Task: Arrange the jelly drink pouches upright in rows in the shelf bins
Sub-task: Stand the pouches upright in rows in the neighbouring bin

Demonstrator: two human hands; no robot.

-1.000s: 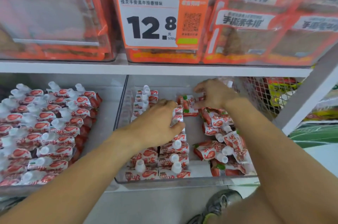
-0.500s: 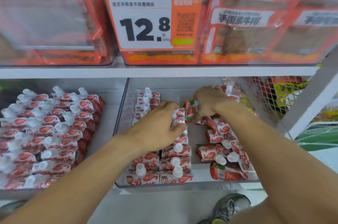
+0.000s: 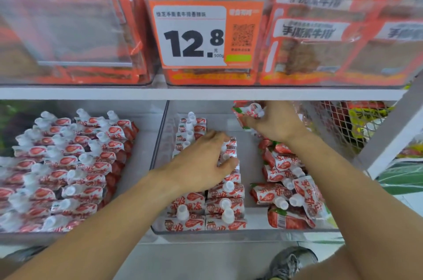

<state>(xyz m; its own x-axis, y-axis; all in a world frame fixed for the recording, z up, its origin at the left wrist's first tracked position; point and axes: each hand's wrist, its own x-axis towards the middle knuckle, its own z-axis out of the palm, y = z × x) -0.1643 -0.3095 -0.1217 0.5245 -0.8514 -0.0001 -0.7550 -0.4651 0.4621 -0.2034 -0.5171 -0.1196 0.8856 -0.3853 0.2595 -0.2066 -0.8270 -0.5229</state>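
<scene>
Red-and-white jelly pouches with white caps stand in two upright rows (image 3: 225, 206) in a clear middle bin (image 3: 247, 232) on the lower shelf. My left hand (image 3: 201, 163) rests on top of these rows, fingers curled over the caps of the right row. My right hand (image 3: 272, 123) grips a pouch (image 3: 248, 111) lifted near the bin's back, just under the upper shelf. A loose heap of pouches (image 3: 288, 186) lies on its side along the bin's right part.
A left bin (image 3: 68, 235) is filled with rows of the same pouches. The upper shelf (image 3: 206, 93) carries clear bins of orange snack packs and a 12.8 price tag (image 3: 206, 35). A wire mesh panel (image 3: 332, 124) and white upright post (image 3: 393, 131) stand at right.
My right hand has lifted a pouch up and toward the bin's back. My left hand stays on the upright rows.
</scene>
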